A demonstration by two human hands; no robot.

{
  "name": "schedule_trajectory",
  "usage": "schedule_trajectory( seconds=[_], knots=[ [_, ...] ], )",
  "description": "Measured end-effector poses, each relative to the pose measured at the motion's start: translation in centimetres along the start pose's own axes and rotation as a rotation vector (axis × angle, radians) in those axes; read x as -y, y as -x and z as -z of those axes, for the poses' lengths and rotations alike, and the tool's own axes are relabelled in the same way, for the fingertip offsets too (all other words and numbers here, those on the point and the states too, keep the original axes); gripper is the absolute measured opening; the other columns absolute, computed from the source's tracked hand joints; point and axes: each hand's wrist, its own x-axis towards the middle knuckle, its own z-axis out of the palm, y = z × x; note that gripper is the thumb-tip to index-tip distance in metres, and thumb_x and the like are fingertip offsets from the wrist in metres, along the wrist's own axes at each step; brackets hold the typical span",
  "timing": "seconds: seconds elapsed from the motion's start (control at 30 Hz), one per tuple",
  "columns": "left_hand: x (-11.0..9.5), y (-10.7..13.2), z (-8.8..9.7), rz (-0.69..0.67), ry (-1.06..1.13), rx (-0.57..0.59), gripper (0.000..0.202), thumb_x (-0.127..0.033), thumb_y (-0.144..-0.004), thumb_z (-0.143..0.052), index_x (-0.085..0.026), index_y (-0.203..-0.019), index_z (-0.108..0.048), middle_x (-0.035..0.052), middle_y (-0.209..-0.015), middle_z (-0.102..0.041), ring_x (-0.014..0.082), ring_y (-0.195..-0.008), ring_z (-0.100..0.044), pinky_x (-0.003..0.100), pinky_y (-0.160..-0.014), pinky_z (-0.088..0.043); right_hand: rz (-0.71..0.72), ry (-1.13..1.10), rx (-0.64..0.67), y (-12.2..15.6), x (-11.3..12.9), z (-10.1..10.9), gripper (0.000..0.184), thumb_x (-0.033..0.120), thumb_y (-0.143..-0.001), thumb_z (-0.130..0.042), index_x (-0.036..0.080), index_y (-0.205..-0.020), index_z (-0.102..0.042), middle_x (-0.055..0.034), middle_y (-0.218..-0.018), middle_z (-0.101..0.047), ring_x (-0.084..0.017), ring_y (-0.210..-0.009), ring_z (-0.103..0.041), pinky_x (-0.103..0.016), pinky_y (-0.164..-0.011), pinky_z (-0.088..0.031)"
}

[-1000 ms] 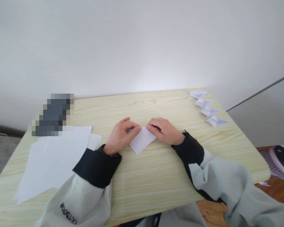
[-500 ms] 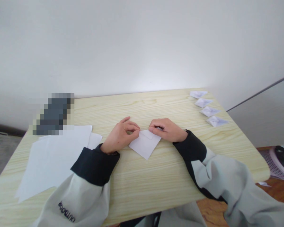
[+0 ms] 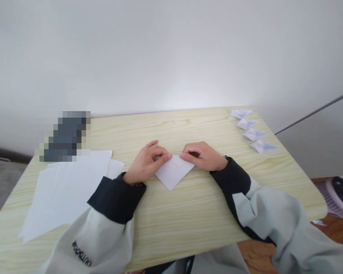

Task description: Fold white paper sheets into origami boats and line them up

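Observation:
A folded white paper [image 3: 172,173] lies on the pale wooden table [image 3: 188,213], shaped like a triangle pointing toward me. My left hand [image 3: 145,163] pinches its upper left corner with curled fingers. My right hand [image 3: 204,156] pinches the upper right corner, fingers bent over the edge. Both hands rest on the table top, close together. Dark cuffs and grey sleeves cover my forearms.
A loose stack of white sheets [image 3: 65,190] lies at the left. Several small folded paper boats [image 3: 254,134] stand in a row at the far right edge. A blurred dark object [image 3: 64,137] sits at the back left. A basket [image 3: 337,196] is on the floor right.
The folded paper has shifted slightly left and its tip has turned a little between the pinching fingers. Both hands have stayed at its top corners.

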Motion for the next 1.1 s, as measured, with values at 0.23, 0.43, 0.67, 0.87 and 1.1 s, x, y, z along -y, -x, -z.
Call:
schedule_trajectory(
  seconds=[0.23,0.43,0.67,0.87,1.1],
  knots=[
    [0.11,0.04,0.03,0.023,-0.001,-0.001,0.031,-0.040,-0.085,-0.047,-0.020,-0.068,-0.065,-0.0038,-0.073,-0.070,0.0133,-0.070,-0.063,0.041,-0.116,-0.021,0.007,0.005,0.032,-0.03,-0.19,0.35,0.030,0.033,-0.091,-0.048,0.017,-0.067,-0.052,0.0036,-0.060,-0.045,-0.008,-0.055,-0.040,-0.022,-0.054,-0.031],
    [-0.13,0.10,-0.22,-0.038,-0.079,0.009,0.028,-0.037,-0.087,-0.046,-0.020,-0.070,-0.060,-0.0043,-0.074,-0.067,0.0116,-0.072,-0.061,0.041,-0.115,-0.021,0.030,0.035,0.022,-0.05,-0.17,0.04,0.030,0.033,-0.092,-0.046,0.017,-0.067,-0.053,0.0023,-0.061,-0.049,-0.009,-0.056,-0.043,-0.023,-0.056,-0.033],
    [-0.01,0.05,-0.48,-0.062,-0.139,0.006,0.029,-0.038,-0.088,-0.047,-0.020,-0.074,-0.064,-0.0033,-0.076,-0.067,0.0117,-0.078,-0.061,0.041,-0.114,-0.023,0.046,0.059,-0.016,-0.11,-0.02,-0.37,0.024,0.031,-0.091,-0.047,0.016,-0.075,-0.058,-0.0015,-0.071,-0.059,-0.011,-0.064,-0.051,-0.024,-0.062,-0.037],
    [0.24,0.01,-0.61,-0.067,-0.103,-0.024,0.029,-0.035,-0.091,-0.043,-0.019,-0.079,-0.063,-0.0053,-0.074,-0.067,0.0100,-0.070,-0.060,0.038,-0.114,-0.024,-0.019,0.046,-0.171,0.01,-0.13,-0.48,0.024,0.034,-0.089,-0.053,0.016,-0.075,-0.059,0.0004,-0.068,-0.058,-0.009,-0.058,-0.048,-0.022,-0.057,-0.036],
    [0.09,0.07,-0.83,-0.021,-0.053,-0.146,0.026,-0.033,-0.089,-0.048,-0.020,-0.099,-0.067,-0.0012,-0.092,-0.072,0.0142,-0.082,-0.063,0.039,-0.113,-0.028,-0.115,0.003,-0.306,0.07,-0.93,-0.64,0.021,0.037,-0.084,-0.061,0.018,-0.079,-0.064,0.0004,-0.072,-0.066,-0.009,-0.059,-0.054,-0.021,-0.057,-0.039]
  ],
)
